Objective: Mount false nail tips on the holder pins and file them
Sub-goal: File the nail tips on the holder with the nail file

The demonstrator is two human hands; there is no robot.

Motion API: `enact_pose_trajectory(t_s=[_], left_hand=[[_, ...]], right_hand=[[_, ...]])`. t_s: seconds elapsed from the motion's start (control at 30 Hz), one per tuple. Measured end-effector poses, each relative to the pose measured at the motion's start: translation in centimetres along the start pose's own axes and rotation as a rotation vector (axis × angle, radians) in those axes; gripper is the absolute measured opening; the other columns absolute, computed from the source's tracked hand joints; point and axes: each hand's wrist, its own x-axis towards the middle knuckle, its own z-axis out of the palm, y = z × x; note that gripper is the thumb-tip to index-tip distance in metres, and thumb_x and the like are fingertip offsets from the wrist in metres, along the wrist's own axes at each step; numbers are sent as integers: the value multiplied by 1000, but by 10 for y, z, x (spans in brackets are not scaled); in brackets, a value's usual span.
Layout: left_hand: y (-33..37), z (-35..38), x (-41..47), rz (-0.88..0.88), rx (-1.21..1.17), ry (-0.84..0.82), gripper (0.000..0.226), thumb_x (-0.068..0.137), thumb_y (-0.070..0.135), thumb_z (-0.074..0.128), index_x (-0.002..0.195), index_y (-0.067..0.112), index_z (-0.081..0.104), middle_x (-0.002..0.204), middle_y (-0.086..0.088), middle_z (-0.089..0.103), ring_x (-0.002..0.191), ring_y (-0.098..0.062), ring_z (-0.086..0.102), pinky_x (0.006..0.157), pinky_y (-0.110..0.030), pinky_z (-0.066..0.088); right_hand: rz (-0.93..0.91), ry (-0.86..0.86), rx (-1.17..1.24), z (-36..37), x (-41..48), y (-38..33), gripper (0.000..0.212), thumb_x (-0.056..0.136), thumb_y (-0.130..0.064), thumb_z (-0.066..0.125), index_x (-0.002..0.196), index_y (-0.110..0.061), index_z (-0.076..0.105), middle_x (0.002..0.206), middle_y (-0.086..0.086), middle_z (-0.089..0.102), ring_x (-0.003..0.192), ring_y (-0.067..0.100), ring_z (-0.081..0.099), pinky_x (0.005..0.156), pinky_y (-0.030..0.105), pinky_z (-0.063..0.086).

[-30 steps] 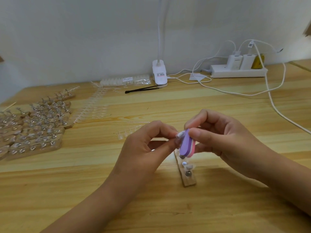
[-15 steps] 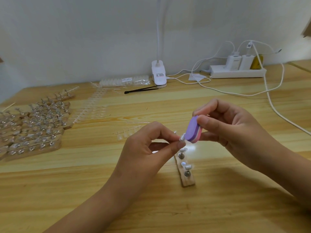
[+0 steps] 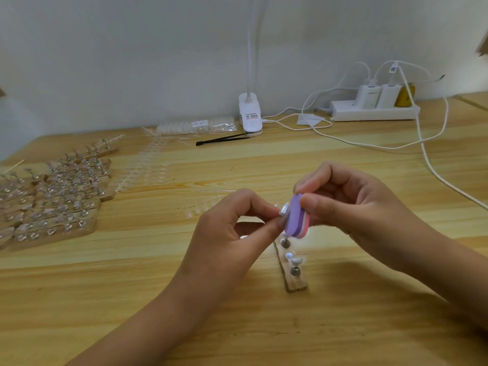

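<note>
File (image 3: 295,220) lower than 0.5 s ago, back against the tip (image 3: 284,209). Hands otherwise much as before.

Right hand (image 3: 356,207): thumb and curled fingers pinch the file, purple face toward the left hand, pink layer behind.

Left hand (image 3: 227,233): thumb and forefinger pinch the tip. Tip touches the purple face near its upper edge.

Both are held above the surface (image 3: 158,273), just over the far end of the holder (image 3: 297,285).

Holder: wooden strip lying below and between the hands. Two pins (image 3: 285,243) are visible on it. A pale piece sits between them; cannot tell how it is mounted.

Well left of the left hand: rows of filled holders (image 3: 52,202). Beyond the left hand: strips of tips (image 3: 148,170). Far beyond both hands: tweezers (image 3: 221,140), lamp clip (image 3: 250,114), power strip (image 3: 369,113).
</note>
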Motion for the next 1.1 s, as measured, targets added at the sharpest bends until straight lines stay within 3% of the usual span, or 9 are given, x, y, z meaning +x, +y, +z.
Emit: enact_pose_trajectory(t_s=[0.1,0.23,0.47,0.7,1.1], left_hand=[[-2,0,-1,11,5,4,10,80,30,71,83,21,69,84,7,68,85,-15,69,73,-21,55],[-1,1,-1,76,81,-9,9,87,27,73,90,20,69,89,9,70,89,-11,69,77,-16,53],[-2,-1,-1,55,53,-21,7,86,28,68,92,31,68,87,11,72,86,-10,71,75,-14,53],[-4,-3,0,107,123,-25,10,89,22,67,97,28,71,93,11,73,92,-14,71,80,-19,55],[-5,-2,0,174,241,10,14,90,15,66,97,27,70,88,14,72,86,-5,71,77,-20,56]], right_hand=[[-5,29,-4,-1,1,-1,15,76,-22,73,88,-16,69,87,4,73,81,19,73,72,24,57],[5,0,3,-2,0,-3,11,82,-19,77,90,-14,70,85,3,73,78,15,72,70,22,57],[79,-37,-16,-1,0,-1,18,80,-22,76,90,-9,67,85,6,73,78,19,73,71,23,57],[78,-29,-10,-1,-1,-2,17,79,-21,78,88,-10,69,83,4,72,75,15,71,69,22,56],[68,-20,-23,0,-1,0,13,82,-21,77,89,-14,69,84,4,73,78,17,73,70,22,57]])
